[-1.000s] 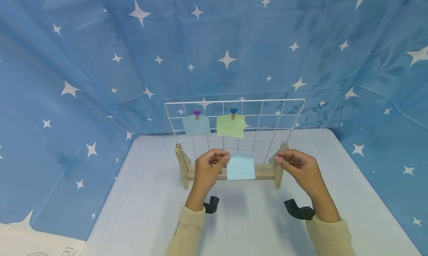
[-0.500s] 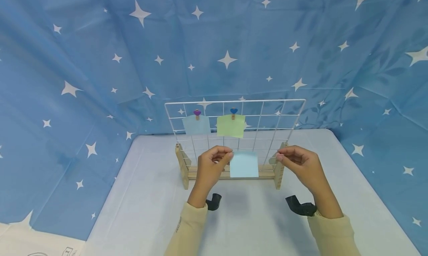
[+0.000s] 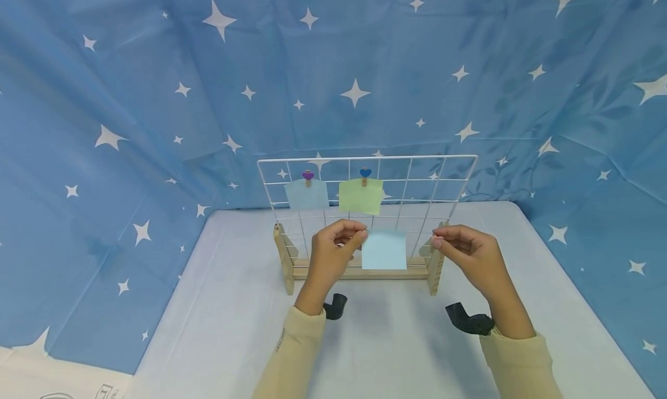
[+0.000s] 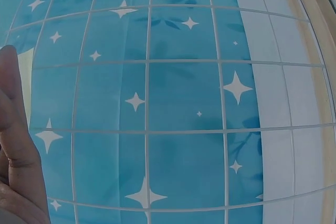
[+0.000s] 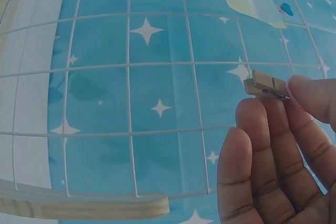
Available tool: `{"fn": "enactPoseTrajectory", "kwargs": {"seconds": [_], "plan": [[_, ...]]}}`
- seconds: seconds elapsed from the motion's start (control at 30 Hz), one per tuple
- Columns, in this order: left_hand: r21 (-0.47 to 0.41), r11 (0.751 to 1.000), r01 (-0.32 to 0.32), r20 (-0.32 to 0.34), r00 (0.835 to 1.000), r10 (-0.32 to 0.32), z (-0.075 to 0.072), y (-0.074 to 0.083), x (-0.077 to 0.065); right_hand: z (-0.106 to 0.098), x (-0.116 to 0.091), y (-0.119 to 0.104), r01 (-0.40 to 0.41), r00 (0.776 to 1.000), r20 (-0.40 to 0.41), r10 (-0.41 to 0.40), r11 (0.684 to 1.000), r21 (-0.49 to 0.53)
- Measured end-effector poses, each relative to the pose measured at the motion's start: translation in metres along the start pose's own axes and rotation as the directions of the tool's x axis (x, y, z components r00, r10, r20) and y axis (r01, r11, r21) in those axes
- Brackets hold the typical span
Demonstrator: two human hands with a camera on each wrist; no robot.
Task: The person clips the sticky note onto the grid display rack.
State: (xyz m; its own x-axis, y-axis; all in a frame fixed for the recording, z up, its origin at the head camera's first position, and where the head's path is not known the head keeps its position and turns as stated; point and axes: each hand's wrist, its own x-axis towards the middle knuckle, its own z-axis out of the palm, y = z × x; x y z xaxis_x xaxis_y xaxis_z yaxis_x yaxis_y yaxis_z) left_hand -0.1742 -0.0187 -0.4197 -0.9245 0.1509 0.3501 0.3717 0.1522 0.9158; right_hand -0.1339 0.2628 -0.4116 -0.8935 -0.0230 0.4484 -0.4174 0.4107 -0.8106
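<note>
My left hand (image 3: 334, 249) pinches a light blue square of paper (image 3: 384, 250) by its upper left corner. The sheet hangs flat in front of the lower part of a white wire grid (image 3: 403, 179). To the right, my right hand (image 3: 471, 254) pinches a small wooden clothespin (image 5: 266, 83) between thumb and fingertips, best seen in the right wrist view. Higher on the grid, a purple heart clothespin (image 3: 308, 177) holds a blue paper (image 3: 306, 194), and a blue heart clothespin (image 3: 365, 176) holds a green paper (image 3: 361, 197). The left wrist view catches only some fingers (image 4: 18, 140).
A wooden base (image 3: 375, 273) with upright side pieces (image 3: 285, 260) carries the grid on a white table (image 3: 234, 306). Blue cloth with white stars (image 3: 292, 115) hangs behind and along both sides. Black wrist mounts (image 3: 469, 322) jut inward below the hands.
My left hand has moved up and slightly right, bringing the light blue paper closer to the green one. The right hand has risen a little, still holding the clothespin.
</note>
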Motion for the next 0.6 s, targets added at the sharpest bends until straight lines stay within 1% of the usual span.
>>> {"fn": "enactPoseTrajectory", "kwargs": {"seconds": [0.23, 0.6], "plan": [[0.0, 1.0, 0.0, 0.007, 1.0, 0.0, 0.0014, 0.0016, 0.0036, -0.0024, 0.0038, -0.0028, 0.0, 1.0, -0.001, 0.0, 1.0, -0.02], [-0.003, 1.0, -0.026, 0.001, 1.0, 0.026, 0.0043, 0.0056, 0.0104, -0.005, 0.0079, -0.0061, 0.015, 1.0, 0.004, -0.015, 1.0, -0.017]]}}
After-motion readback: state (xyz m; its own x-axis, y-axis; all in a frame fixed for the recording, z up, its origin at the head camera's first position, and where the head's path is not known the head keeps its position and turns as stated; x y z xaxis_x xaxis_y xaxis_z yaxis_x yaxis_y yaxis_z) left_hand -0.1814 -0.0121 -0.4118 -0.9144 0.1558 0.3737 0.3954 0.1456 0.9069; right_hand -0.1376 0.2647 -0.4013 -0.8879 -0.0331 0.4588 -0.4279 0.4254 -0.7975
